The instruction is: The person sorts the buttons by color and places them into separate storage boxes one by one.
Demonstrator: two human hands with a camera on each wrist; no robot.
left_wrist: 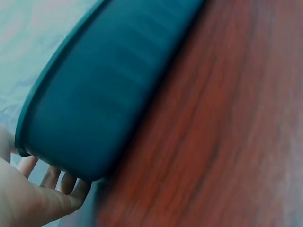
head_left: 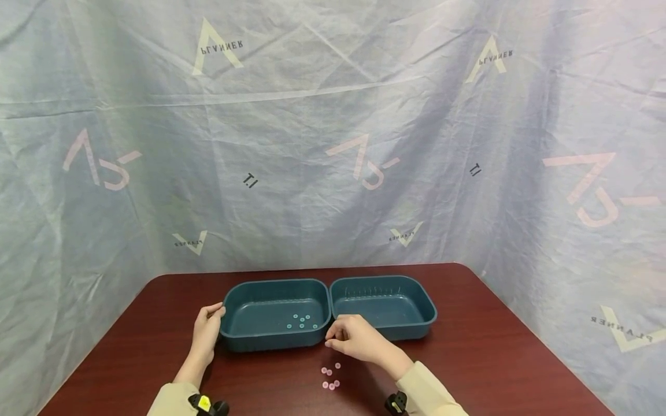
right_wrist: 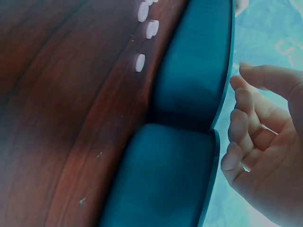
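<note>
My left hand (head_left: 206,333) grips the left end of a dark teal plastic tray (head_left: 276,341), its fingers against the outer end wall and thumb by the rim. Several small round light-blue buttons (head_left: 302,326) lie on that tray's floor, toward its right front. Over the near edge where the two trays meet is my right hand (head_left: 356,340). Its fingers (right_wrist: 238,124) are loosely bent, thumb tip close to the index tip, and nothing shows between them. Several small pink buttons (head_left: 332,386) lie on the table in front of the trays, nearer than the right hand.
A second teal tray (head_left: 411,331) stands against the right end of the first, with no buttons visible inside. Both sit on a dark red wood-grain table (head_left: 484,358). A pale printed cloth (head_left: 291,231) hangs behind the table and along its sides.
</note>
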